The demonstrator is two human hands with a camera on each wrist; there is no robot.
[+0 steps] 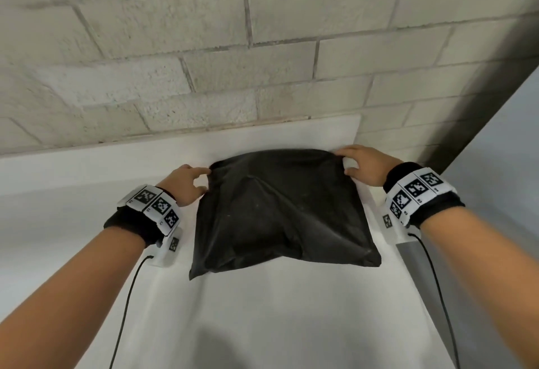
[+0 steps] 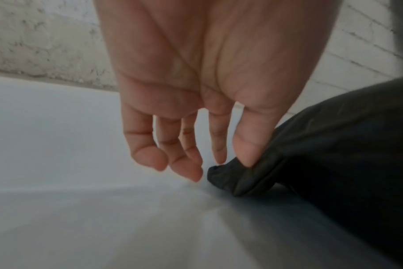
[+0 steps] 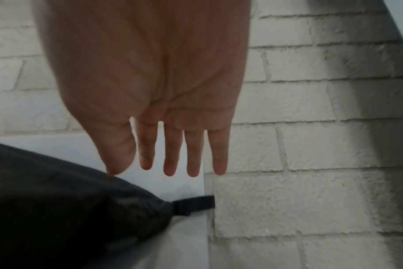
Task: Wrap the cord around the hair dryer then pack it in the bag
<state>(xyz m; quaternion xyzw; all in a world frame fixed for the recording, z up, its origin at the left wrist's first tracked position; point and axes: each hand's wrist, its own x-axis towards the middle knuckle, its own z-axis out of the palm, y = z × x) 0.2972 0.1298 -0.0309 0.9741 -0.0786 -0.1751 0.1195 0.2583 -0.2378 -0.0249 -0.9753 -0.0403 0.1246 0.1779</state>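
A black fabric bag [image 1: 280, 211] lies bulging on the white table [image 1: 262, 310], its far edge toward the wall. The hair dryer and its cord are not visible. My left hand [image 1: 192, 182] is at the bag's far left corner. In the left wrist view the left hand [image 2: 232, 162] pinches that corner of the bag [image 2: 334, 154] between thumb and index finger, with the other fingers loose. My right hand [image 1: 358, 164] is at the far right corner. There the right hand [image 3: 131, 169] has straight fingers, and only the thumb tip touches the bag [image 3: 58, 209]. A short black strap tab [image 3: 196, 203] sticks out of that corner.
A white brick wall [image 1: 262, 47] rises right behind the table. The table's right edge [image 1: 379, 217] runs close beside the bag, under my right wrist. A grey panel [image 1: 495, 141] stands at the right. Bare white tabletop lies to the left and in front of the bag.
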